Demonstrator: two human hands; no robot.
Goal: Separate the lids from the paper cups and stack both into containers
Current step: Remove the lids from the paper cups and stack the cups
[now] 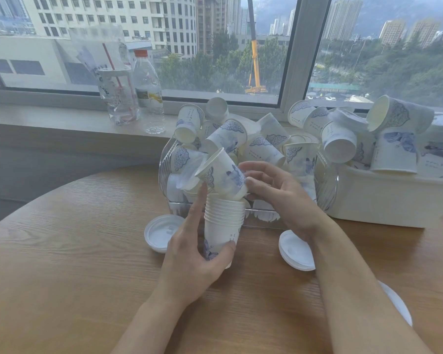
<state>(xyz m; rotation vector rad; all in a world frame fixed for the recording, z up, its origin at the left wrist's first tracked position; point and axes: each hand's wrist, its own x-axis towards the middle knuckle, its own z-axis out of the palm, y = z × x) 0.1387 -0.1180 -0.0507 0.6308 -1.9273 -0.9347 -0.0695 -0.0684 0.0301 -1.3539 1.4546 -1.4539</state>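
From the head camera, your left hand grips a stack of nested paper cups held upright above the wooden table, thumb across the lower front of the bottom cup and forefinger stretched up along the stack's left side. The stack is white with a blue ink-wash print low on the outer cup; the rolled rims crowd together near its top, too tightly to count exactly, though there are roughly eight or nine.

Your right hand holds a single paper cup by its base, fingers curled round it, tilted with its open mouth up and to the left and its base just at the stack's top rim. It is white, with a blue ornamental medallion and a blue brush-painted figure on its side.

Right behind the stack stands a clear plastic container heaped with loose cups of the same pattern, lying at all angles, well over a dozen of them. To the right of the stack and further back, a white bin carries another heap of cups.

On the table, one white lid lies left of the stack, underside up. Right of the stack lies a small pile of white lids, their number unclear. A further white lid shows past your right forearm.
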